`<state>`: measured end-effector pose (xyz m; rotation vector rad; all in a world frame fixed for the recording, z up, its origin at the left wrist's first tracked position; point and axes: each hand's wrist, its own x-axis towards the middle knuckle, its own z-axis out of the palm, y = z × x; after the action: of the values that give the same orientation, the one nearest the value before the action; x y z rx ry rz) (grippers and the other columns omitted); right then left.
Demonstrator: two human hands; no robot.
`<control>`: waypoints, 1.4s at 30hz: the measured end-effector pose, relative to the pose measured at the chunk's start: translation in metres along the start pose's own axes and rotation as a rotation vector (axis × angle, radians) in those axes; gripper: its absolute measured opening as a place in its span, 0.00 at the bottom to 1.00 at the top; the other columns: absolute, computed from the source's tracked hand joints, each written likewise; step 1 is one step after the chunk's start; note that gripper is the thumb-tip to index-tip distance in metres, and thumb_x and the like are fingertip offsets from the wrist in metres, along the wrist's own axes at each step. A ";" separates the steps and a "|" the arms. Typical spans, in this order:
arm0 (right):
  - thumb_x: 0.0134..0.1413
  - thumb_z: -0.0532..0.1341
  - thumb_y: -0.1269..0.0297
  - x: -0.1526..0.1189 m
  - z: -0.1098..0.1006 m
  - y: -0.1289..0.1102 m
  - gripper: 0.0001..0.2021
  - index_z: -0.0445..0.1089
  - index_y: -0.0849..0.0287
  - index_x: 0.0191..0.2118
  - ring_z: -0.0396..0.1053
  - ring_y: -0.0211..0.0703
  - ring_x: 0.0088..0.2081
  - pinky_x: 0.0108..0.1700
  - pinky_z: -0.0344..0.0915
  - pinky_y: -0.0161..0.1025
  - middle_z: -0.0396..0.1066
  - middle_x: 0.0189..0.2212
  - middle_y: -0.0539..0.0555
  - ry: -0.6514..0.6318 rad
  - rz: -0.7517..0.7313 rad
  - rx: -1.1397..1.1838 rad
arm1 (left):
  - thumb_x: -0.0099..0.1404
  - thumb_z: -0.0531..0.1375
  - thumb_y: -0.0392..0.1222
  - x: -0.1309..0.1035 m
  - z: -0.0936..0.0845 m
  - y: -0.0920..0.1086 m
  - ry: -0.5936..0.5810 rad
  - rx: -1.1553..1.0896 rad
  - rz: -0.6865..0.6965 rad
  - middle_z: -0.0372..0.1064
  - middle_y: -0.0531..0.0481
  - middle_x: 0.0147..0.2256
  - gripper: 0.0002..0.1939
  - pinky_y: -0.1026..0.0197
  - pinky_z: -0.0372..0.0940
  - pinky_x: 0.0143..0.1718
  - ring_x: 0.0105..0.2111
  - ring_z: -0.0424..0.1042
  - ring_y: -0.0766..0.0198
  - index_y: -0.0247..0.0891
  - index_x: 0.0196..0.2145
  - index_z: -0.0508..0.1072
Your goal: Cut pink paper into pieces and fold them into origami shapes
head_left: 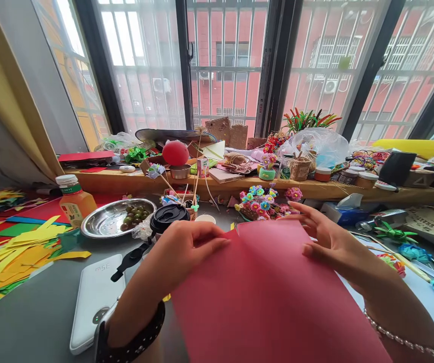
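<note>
The left hand (198,244) comes in from the lower left, back of the hand up, its thumb and curled fingers brought together in a pinch, the wrist below in a dark band. The right hand (326,239) reaches in from the lower right, palm turned inward, thumb below and fingers spread and slightly bent toward the left. Both forearms angle up and inward, the hands apart.

The left wrist (126,322) wears 1 wide black band (143,342), which has small pale dots on its surface. At its outer side is a dark, watch-like piece (101,340). The right wrist (376,297) wears a bracelet (410,345) of small, shiny, silvery beads.
</note>
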<state>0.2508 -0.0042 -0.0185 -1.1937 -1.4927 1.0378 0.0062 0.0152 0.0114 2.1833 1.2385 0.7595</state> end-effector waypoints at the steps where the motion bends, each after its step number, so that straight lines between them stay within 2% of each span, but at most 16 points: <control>1: 0.33 0.63 0.50 0.001 -0.003 0.003 0.41 0.47 0.55 0.55 0.59 0.51 0.48 0.41 0.62 0.42 0.59 0.48 0.61 0.007 -0.002 0.031 | 0.56 0.52 0.48 0.001 0.000 -0.003 0.041 0.022 -0.003 0.71 0.53 0.24 0.14 0.70 0.58 0.22 0.24 0.67 0.65 0.39 0.27 0.73; 3: 0.32 0.64 0.50 0.002 -0.005 0.005 0.40 0.51 0.59 0.54 0.61 0.53 0.46 0.41 0.63 0.43 0.61 0.47 0.63 0.001 0.010 0.078 | 0.56 0.52 0.49 0.002 0.001 -0.009 0.119 0.068 -0.003 0.71 0.54 0.24 0.14 0.69 0.58 0.22 0.24 0.67 0.65 0.40 0.27 0.73; 6: 0.31 0.65 0.55 0.001 0.003 0.001 0.30 0.64 0.61 0.45 0.68 0.52 0.38 0.34 0.67 0.42 0.70 0.37 0.60 0.016 0.067 0.114 | 0.56 0.52 0.49 0.003 0.005 -0.010 0.186 0.100 0.002 0.71 0.55 0.25 0.13 0.68 0.59 0.23 0.25 0.68 0.64 0.41 0.27 0.73; 8: 0.31 0.65 0.56 -0.001 0.011 -0.003 0.21 0.71 0.62 0.36 0.70 0.49 0.29 0.27 0.68 0.39 0.73 0.27 0.57 0.085 0.108 0.144 | 0.55 0.53 0.49 0.004 0.006 -0.008 0.210 0.056 0.015 0.72 0.54 0.26 0.12 0.66 0.61 0.26 0.27 0.69 0.62 0.42 0.28 0.73; 10: 0.30 0.66 0.57 -0.002 0.015 -0.007 0.16 0.72 0.61 0.29 0.70 0.45 0.23 0.22 0.67 0.35 0.73 0.21 0.54 0.206 0.098 0.187 | 0.53 0.56 0.49 0.005 0.007 -0.005 0.291 -0.014 0.035 0.72 0.52 0.31 0.12 0.64 0.63 0.32 0.32 0.70 0.60 0.42 0.32 0.73; 13: 0.30 0.67 0.61 -0.001 0.012 -0.007 0.11 0.72 0.58 0.26 0.70 0.42 0.23 0.22 0.66 0.32 0.73 0.21 0.51 0.332 0.032 0.269 | 0.47 0.61 0.47 0.008 0.007 -0.001 0.513 -0.184 0.059 0.65 0.48 0.45 0.24 0.58 0.62 0.39 0.43 0.65 0.55 0.43 0.44 0.66; 15: 0.31 0.67 0.62 0.000 0.006 -0.004 0.09 0.72 0.56 0.25 0.70 0.41 0.23 0.22 0.67 0.31 0.73 0.21 0.49 0.340 -0.002 0.318 | 0.45 0.63 0.45 0.011 0.008 0.000 0.586 -0.398 0.078 0.59 0.44 0.50 0.33 0.56 0.63 0.39 0.45 0.63 0.53 0.43 0.50 0.59; 16: 0.32 0.67 0.62 0.000 0.004 -0.003 0.08 0.72 0.55 0.25 0.69 0.40 0.22 0.21 0.66 0.31 0.73 0.21 0.49 0.336 -0.015 0.340 | 0.45 0.63 0.44 0.012 0.009 0.000 0.589 -0.527 0.084 0.58 0.42 0.50 0.36 0.56 0.64 0.38 0.45 0.64 0.53 0.42 0.52 0.56; 18: 0.33 0.66 0.62 0.000 0.001 -0.002 0.07 0.72 0.54 0.25 0.69 0.38 0.21 0.20 0.66 0.30 0.73 0.21 0.48 0.331 -0.033 0.383 | 0.45 0.63 0.44 0.014 0.012 0.001 0.540 -0.745 0.084 0.63 0.41 0.46 0.37 0.58 0.66 0.35 0.41 0.67 0.53 0.40 0.52 0.55; 20: 0.33 0.66 0.62 -0.002 0.003 -0.004 0.06 0.71 0.55 0.23 0.68 0.37 0.20 0.19 0.65 0.29 0.72 0.20 0.47 0.336 -0.021 0.430 | 0.46 0.63 0.45 0.016 0.015 0.001 0.444 -0.862 0.050 0.70 0.43 0.37 0.30 0.61 0.67 0.31 0.35 0.70 0.55 0.38 0.47 0.63; 23: 0.32 0.66 0.63 -0.007 0.012 -0.014 0.07 0.71 0.55 0.24 0.68 0.37 0.17 0.17 0.65 0.29 0.72 0.17 0.47 0.360 0.054 0.474 | 0.47 0.62 0.44 0.016 0.020 0.002 0.322 -0.891 -0.017 0.73 0.48 0.25 0.13 0.66 0.66 0.23 0.27 0.71 0.60 0.36 0.31 0.74; 26: 0.32 0.66 0.62 -0.010 0.017 -0.022 0.10 0.70 0.55 0.27 0.69 0.41 0.18 0.17 0.65 0.32 0.72 0.19 0.50 0.389 0.095 0.469 | 0.47 0.62 0.42 0.015 0.022 0.005 0.356 -0.884 -0.039 0.72 0.51 0.20 0.06 0.69 0.63 0.18 0.22 0.70 0.64 0.37 0.23 0.75; 32: 0.31 0.67 0.64 -0.006 0.004 -0.013 0.08 0.71 0.58 0.25 0.69 0.40 0.18 0.18 0.66 0.30 0.73 0.18 0.50 0.338 0.108 0.461 | 0.46 0.63 0.40 0.009 0.017 0.009 0.404 -0.840 -0.087 0.71 0.53 0.17 0.04 0.70 0.61 0.16 0.19 0.69 0.66 0.37 0.19 0.74; 35: 0.30 0.67 0.65 -0.003 0.000 -0.008 0.09 0.71 0.59 0.25 0.70 0.41 0.19 0.19 0.67 0.32 0.73 0.19 0.50 0.319 0.088 0.444 | 0.48 0.61 0.41 0.008 0.016 0.010 0.438 -0.861 -0.087 0.72 0.51 0.19 0.06 0.70 0.62 0.17 0.20 0.70 0.65 0.35 0.22 0.74; 39: 0.32 0.66 0.63 -0.002 0.005 -0.010 0.09 0.70 0.57 0.26 0.70 0.43 0.20 0.19 0.68 0.33 0.74 0.20 0.51 0.351 0.074 0.438 | 0.52 0.57 0.44 0.007 0.020 0.014 0.403 -0.827 -0.095 0.74 0.48 0.24 0.12 0.66 0.64 0.20 0.22 0.71 0.62 0.34 0.29 0.74; 42: 0.33 0.66 0.62 -0.003 0.011 -0.014 0.08 0.70 0.58 0.25 0.71 0.46 0.20 0.19 0.68 0.35 0.74 0.20 0.52 0.374 0.094 0.416 | 0.51 0.58 0.44 0.007 0.023 0.018 0.390 -0.758 -0.102 0.74 0.47 0.26 0.11 0.66 0.63 0.19 0.21 0.70 0.62 0.34 0.28 0.75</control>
<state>0.2378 -0.0106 -0.0080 -1.0895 -0.8868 1.0546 0.0357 0.0095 0.0090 1.3847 0.9876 1.3847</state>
